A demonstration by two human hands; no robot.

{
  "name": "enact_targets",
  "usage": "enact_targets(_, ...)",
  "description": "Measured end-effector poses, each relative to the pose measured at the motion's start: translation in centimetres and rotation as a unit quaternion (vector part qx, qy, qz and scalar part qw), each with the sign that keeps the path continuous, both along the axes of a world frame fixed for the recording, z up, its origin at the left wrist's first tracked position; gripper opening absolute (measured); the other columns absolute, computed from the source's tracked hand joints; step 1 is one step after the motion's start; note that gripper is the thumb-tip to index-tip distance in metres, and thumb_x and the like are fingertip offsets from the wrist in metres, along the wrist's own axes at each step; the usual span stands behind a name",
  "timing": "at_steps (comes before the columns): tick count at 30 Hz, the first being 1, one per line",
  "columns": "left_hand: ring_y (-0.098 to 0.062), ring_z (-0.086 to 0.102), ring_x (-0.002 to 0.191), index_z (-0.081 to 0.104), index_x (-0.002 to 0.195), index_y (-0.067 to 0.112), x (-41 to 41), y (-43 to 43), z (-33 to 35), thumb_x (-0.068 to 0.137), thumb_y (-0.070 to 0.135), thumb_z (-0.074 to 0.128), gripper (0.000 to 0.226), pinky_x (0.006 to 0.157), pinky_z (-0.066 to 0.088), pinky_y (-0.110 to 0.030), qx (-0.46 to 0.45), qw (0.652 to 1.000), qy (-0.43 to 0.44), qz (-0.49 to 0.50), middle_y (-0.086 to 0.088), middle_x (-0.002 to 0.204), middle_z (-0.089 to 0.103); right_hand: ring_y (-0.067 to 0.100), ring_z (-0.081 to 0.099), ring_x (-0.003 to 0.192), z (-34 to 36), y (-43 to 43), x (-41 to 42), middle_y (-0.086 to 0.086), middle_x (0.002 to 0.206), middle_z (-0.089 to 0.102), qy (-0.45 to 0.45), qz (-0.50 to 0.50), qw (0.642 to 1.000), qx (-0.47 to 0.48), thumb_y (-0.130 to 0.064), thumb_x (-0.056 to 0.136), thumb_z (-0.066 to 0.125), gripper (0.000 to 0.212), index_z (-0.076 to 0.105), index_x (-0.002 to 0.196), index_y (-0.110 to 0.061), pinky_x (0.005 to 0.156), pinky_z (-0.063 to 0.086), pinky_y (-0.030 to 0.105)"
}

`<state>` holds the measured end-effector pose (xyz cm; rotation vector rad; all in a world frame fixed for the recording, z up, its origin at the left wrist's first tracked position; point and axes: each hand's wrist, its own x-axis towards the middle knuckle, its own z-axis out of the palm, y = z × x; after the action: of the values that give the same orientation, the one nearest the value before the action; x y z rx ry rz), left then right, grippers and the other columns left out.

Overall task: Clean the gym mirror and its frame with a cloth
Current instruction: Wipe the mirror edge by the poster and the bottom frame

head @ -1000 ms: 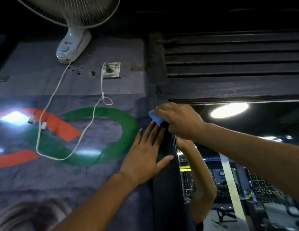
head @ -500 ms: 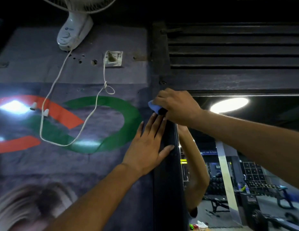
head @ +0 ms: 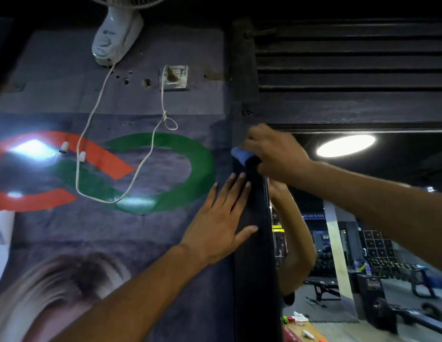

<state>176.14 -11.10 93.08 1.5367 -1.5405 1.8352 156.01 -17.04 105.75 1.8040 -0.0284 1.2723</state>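
Note:
A dark vertical mirror frame (head: 254, 267) runs down the middle, with the mirror (head: 363, 218) to its right. My right hand (head: 276, 151) grips a blue cloth (head: 239, 154) and holds it against the frame's upper left corner; most of the cloth is hidden under the fingers. Just below it, my left hand (head: 220, 223) lies flat with straight fingers on the wall and the frame's left edge. The mirror reflects my right forearm, a ceiling light and gym equipment.
A white wall fan (head: 116, 33) hangs at the top left, its cord (head: 91, 144) looping down to a socket (head: 174, 77). A printed wall banner (head: 116, 230) fills the left side. Dark horizontal slats (head: 350, 58) sit above the mirror.
My right hand and the cloth have crept slightly upward along the frame toward its top corner. The left hand stays flat in the same place. The camera has tilted a little lower.

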Motion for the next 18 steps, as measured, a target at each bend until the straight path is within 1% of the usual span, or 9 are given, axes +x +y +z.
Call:
enact_targets(2,-0.025,-0.008,0.165,0.010,0.170,0.007,-0.1,0.0,-0.4,0.108,0.066,0.027,0.087,0.132,0.015,-0.054,-0.009,1.000,0.002,-0.001,-0.012,0.179,-0.002,0.029,0.055,0.113,3.1,0.3,0.2,0.012,0.127,0.057,-0.068,0.030,0.997,0.011,-0.012,0.094,0.071,0.041,0.063,0.134,-0.014,0.082,0.051,0.041)
enact_targets(4,-0.024,-0.011,0.165,0.008,0.170,0.008,-0.3,-0.1,-0.8,0.108,0.064,0.028,0.086,0.133,0.014,-0.053,-0.006,1.000,0.015,-0.007,-0.011,0.179,-0.005,0.029,0.053,0.121,4.7,0.7,1.2,0.011,0.132,0.055,-0.101,0.043,0.993,0.051,-0.009,0.096,0.068,0.045,0.061,0.140,-0.015,0.091,0.053,0.045)
enact_targets(6,-0.024,-0.011,0.165,0.008,0.170,0.008,-0.5,-0.1,-1.1,0.108,0.063,0.028,0.085,0.133,0.013,-0.052,-0.006,1.000,0.022,-0.010,-0.011,0.179,-0.005,0.030,0.055,0.113,3.8,0.9,2.4,0.010,0.121,0.058,-0.095,0.030,0.994,0.053,-0.010,0.092,0.071,0.038,0.068,0.130,-0.015,0.084,0.051,0.043)
enact_targets(9,-0.028,-0.004,0.165,0.010,0.170,0.006,-0.4,-0.1,-1.2,0.107,0.064,0.027,0.087,0.132,0.016,-0.055,-0.002,1.000,0.024,-0.009,-0.015,0.178,0.003,0.029,0.055,0.096,-0.8,0.7,3.0,0.007,0.103,0.058,-0.037,0.013,0.999,0.021,-0.016,0.084,0.074,0.028,0.074,0.112,-0.014,0.071,0.037,0.035)
enact_targets(11,-0.030,0.002,0.165,0.010,0.170,0.006,-0.3,-0.1,-1.4,0.107,0.065,0.028,0.088,0.131,0.018,-0.057,0.003,1.000,0.025,-0.012,-0.017,0.177,0.010,0.029,0.055,0.094,-2.5,0.8,2.2,0.007,0.102,0.059,0.041,-0.005,0.999,-0.012,-0.020,0.084,0.070,0.030,0.074,0.113,-0.015,0.071,0.035,0.034)
enact_targets(12,-0.030,0.000,0.165,0.010,0.170,0.006,-0.2,-0.1,-1.5,0.107,0.065,0.027,0.088,0.131,0.017,-0.056,0.006,1.000,0.025,-0.010,-0.017,0.177,0.007,0.030,0.056,0.094,-2.0,0.8,1.6,0.008,0.103,0.060,0.052,-0.008,0.998,-0.022,-0.020,0.087,0.068,0.028,0.073,0.114,-0.015,0.071,0.036,0.035)
enact_targets(14,-0.028,-0.006,0.165,0.007,0.170,0.006,-0.2,0.0,-1.7,0.107,0.065,0.026,0.088,0.132,0.013,-0.055,0.003,1.000,0.022,-0.005,-0.015,0.178,-0.002,0.031,0.057,0.096,0.2,0.5,0.7,0.010,0.105,0.061,0.001,0.013,1.000,-0.022,-0.018,0.092,0.069,0.021,0.073,0.112,-0.012,0.070,0.040,0.037)
enact_targets(16,-0.027,-0.008,0.165,0.007,0.170,0.005,-0.3,0.0,-1.7,0.107,0.064,0.025,0.087,0.132,0.013,-0.054,-0.002,1.000,0.019,-0.004,-0.014,0.178,-0.004,0.032,0.057,0.102,1.5,0.2,0.3,0.012,0.111,0.061,-0.064,0.030,0.997,0.019,-0.015,0.094,0.072,0.026,0.072,0.120,-0.010,0.072,0.049,0.043)
enact_targets(18,-0.028,-0.005,0.165,0.009,0.169,0.005,-0.4,0.0,-1.7,0.107,0.064,0.025,0.087,0.132,0.014,-0.054,-0.005,1.000,0.021,-0.007,-0.015,0.178,-0.001,0.034,0.055,0.105,-0.1,0.0,0.6,0.013,0.113,0.059,-0.068,0.031,0.996,0.045,-0.012,0.091,0.073,0.033,0.071,0.124,-0.010,0.071,0.052,0.047)
